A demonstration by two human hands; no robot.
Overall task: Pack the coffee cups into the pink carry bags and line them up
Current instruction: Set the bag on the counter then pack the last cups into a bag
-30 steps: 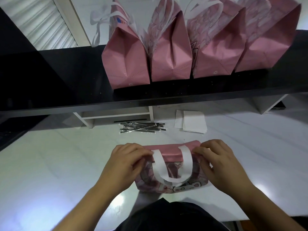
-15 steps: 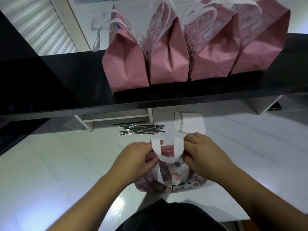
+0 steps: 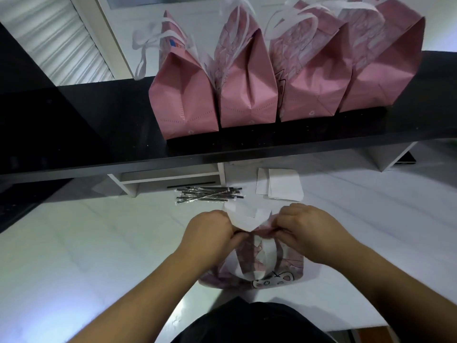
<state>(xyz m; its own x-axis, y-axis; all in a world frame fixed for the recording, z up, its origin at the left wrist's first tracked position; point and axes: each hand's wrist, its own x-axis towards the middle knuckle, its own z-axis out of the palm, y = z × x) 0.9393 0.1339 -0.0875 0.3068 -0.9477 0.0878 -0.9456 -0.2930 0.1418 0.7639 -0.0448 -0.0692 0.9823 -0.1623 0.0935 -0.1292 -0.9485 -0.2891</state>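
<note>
White counter (image 3: pixel 74 243) held one bag (image 3: pixel 252 271); left hand (image 3: pixel 210 231) and right hand (image 3: pixel 306 229) pinched its rim, best spread evenly.

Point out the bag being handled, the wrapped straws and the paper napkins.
Pink carry bag (image 3: pixel 249 264), head view: on its printed front panel.
Wrapped straws (image 3: pixel 209 195), head view: middle of the pile.
Paper napkins (image 3: pixel 284 184), head view: centre of the top sheet.

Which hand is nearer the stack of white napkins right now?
The right hand. It grips the pink bag just below the white napkins; the left hand grips the bag's other side, further off, below the wrapped straws.
</note>
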